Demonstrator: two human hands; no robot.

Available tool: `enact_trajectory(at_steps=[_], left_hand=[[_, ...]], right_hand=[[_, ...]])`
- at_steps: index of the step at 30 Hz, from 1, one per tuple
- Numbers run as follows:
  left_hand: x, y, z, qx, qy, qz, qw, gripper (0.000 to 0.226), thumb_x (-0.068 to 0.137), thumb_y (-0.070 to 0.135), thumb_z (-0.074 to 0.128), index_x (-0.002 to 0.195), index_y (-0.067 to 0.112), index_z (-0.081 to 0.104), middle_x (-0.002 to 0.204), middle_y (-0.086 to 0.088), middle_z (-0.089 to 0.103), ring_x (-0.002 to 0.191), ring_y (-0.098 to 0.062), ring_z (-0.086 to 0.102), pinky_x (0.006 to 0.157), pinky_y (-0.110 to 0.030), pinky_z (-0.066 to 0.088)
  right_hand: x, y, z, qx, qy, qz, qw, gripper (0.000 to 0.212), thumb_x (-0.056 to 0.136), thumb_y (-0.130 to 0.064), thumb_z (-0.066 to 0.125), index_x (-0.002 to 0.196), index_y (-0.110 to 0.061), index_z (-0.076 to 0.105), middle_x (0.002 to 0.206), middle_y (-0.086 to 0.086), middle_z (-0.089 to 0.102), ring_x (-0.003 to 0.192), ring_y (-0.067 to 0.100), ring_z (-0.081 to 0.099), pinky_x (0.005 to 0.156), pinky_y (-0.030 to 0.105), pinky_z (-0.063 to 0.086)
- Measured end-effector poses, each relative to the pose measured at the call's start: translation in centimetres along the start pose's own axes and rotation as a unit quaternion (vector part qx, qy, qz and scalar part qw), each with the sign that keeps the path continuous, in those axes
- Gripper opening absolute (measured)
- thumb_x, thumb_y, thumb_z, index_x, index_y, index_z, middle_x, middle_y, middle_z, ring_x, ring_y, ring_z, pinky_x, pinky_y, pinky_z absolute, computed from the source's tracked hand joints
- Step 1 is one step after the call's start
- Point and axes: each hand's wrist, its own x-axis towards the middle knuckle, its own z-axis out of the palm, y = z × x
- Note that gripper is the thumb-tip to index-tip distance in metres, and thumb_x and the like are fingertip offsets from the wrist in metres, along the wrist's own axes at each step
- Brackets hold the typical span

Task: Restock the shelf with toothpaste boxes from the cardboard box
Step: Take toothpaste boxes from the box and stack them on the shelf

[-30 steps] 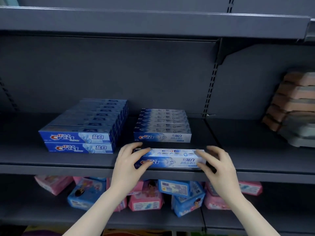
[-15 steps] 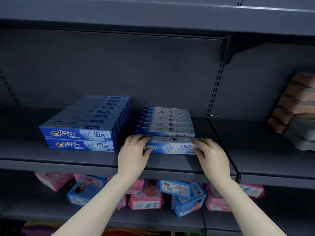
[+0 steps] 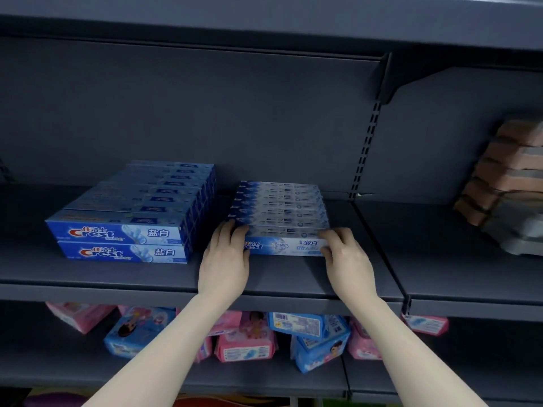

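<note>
Step in hand: both hands are seating one white-and-blue Crest toothpaste box [image 3: 286,246] at the front of the right-hand row [image 3: 280,205] on the grey shelf [image 3: 132,274].
Left hand: the left hand [image 3: 224,259] is gripping the box's left end, fingers curled over the top edge, thumb on the front face.
Right hand: the right hand [image 3: 345,257] is gripping the box's right end the same way, fingers over the top corner.
Box position: it is lying flat on the shelf, long face toward the front edge, touching the box behind it and roughly square with that row.
Done so far: the right-hand row is standing one layer high and running back toward the shelf's rear panel. The dark-blue Crest stack [image 3: 129,221], toward the shelf's left edge, is two layers high and looks filled.
Left to do: judging from the layout, the white row has room for a second layer, and a bare strip remains along the front edge.
Cardboard box: not in view, so I cannot tell how many boxes remain.
Progress estimate: part-way; probably past the middle for the blue stack, less for the white row.
Other stock: pink and blue soft packs [image 3: 246,339] are lying on the shelf below, brown stacked items [image 3: 505,171] at the far right; neither belongs to this task.
</note>
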Motion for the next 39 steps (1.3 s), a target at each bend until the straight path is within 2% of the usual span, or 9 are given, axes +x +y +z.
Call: enact_trajectory(at_steps=[2, 4, 6, 13, 21, 28, 32, 36, 39], left_hand=[[-0.1, 0.2, -0.2, -0.022, -0.016, -0.033, 0.999, 0.045, 0.087, 0.013, 0.06, 0.131, 0.014, 0.048, 0.145, -0.019, 0.034, 0.131, -0.038, 0.036, 0.092, -0.05, 0.044], [-0.2, 0.4, -0.5, -0.049, -0.036, -0.07, 0.996, 0.045, 0.092, 0.018, 0.053, 0.135, 0.022, 0.042, 0.151, -0.018, 0.021, 0.128, -0.038, 0.038, 0.091, -0.048, 0.043], [-0.2, 0.6, -0.8, -0.069, -0.044, -0.077, 0.994, 0.045, 0.093, 0.018, 0.05, 0.136, 0.024, 0.039, 0.152, -0.014, 0.021, 0.122, -0.037, 0.044, 0.088, -0.046, 0.044], [-0.1, 0.4, -1.3, -0.105, -0.061, -0.101, 0.987, 0.047, 0.093, 0.018, 0.051, 0.138, 0.024, 0.036, 0.15, -0.007, 0.024, 0.119, -0.036, 0.047, 0.089, -0.045, 0.043], [0.0, 0.6, -1.5, -0.109, -0.067, -0.112, 0.986, 0.052, 0.093, 0.018, 0.051, 0.141, 0.019, 0.031, 0.15, -0.008, 0.024, 0.119, -0.036, 0.046, 0.09, -0.044, 0.042], [0.2, 0.1, -1.2, -0.132, -0.056, -0.11, 0.984, 0.052, 0.091, 0.017, 0.053, 0.139, 0.022, 0.035, 0.147, -0.006, 0.028, 0.116, -0.033, 0.049, 0.089, -0.043, 0.045], [0.3, 0.0, -0.9, -0.126, -0.051, -0.102, 0.985, 0.052, 0.092, 0.016, 0.052, 0.14, 0.022, 0.034, 0.148, -0.005, 0.027, 0.116, -0.033, 0.049, 0.089, -0.043, 0.046], [0.3, -0.3, -0.4, -0.121, -0.038, -0.088, 0.988, 0.054, 0.091, 0.014, 0.053, 0.14, 0.018, 0.033, 0.15, -0.008, 0.024, 0.128, -0.031, 0.039, 0.098, -0.044, 0.042], [0.2, -0.3, -0.6, -0.118, -0.01, -0.074, 0.99, 0.059, 0.088, 0.016, 0.058, 0.141, 0.016, 0.034, 0.153, -0.007, 0.02, 0.138, -0.027, 0.025, 0.107, -0.042, 0.032]], right_hand=[[0.1, 0.0, 0.0, 0.014, -0.025, 0.026, 0.999, 0.035, 0.088, -0.006, 0.056, 0.123, -0.008, 0.053, 0.123, 0.014, 0.052, 0.093, 0.037, 0.06, 0.066, 0.037, 0.048], [0.2, 0.0, -0.1, 0.041, -0.053, 0.058, 0.996, 0.049, 0.093, -0.012, 0.05, 0.14, -0.01, 0.036, 0.135, 0.012, 0.047, 0.106, 0.037, 0.056, 0.075, 0.038, 0.047], [0.2, 0.0, -0.3, 0.069, -0.074, 0.082, 0.992, 0.056, 0.095, -0.015, 0.048, 0.146, -0.014, 0.025, 0.139, 0.01, 0.047, 0.112, 0.036, 0.054, 0.08, 0.038, 0.046], [0.0, -0.4, -1.0, 0.093, -0.09, 0.089, 0.988, 0.049, 0.096, -0.017, 0.045, 0.144, -0.014, 0.032, 0.133, 0.012, 0.053, 0.112, 0.036, 0.055, 0.082, 0.038, 0.046], [0.2, -0.7, -1.1, 0.076, -0.125, 0.086, 0.986, 0.05, 0.1, -0.02, 0.035, 0.148, -0.016, 0.021, 0.15, 0.006, 0.035, 0.12, 0.034, 0.05, 0.087, 0.035, 0.044], [0.5, -0.4, -0.8, 0.084, -0.13, 0.105, 0.982, 0.057, 0.098, -0.025, 0.043, 0.149, -0.018, 0.017, 0.134, 0.007, 0.053, 0.114, 0.032, 0.054, 0.08, 0.033, 0.043], [0.7, -0.3, -0.6, 0.085, -0.127, 0.109, 0.982, 0.058, 0.098, -0.028, 0.043, 0.149, -0.019, 0.017, 0.13, 0.004, 0.055, 0.113, 0.028, 0.055, 0.078, 0.03, 0.042], [0.4, -0.5, -0.5, 0.061, -0.117, 0.096, 0.987, 0.057, 0.098, -0.028, 0.043, 0.148, -0.018, 0.019, 0.136, 0.006, 0.051, 0.113, 0.031, 0.055, 0.081, 0.034, 0.045], [0.0, -0.5, -0.5, -0.01, -0.06, 0.059, 0.996, 0.055, 0.093, -0.024, 0.054, 0.142, -0.008, 0.035, 0.137, 0.015, 0.05, 0.117, 0.036, 0.054, 0.094, 0.042, 0.044]])
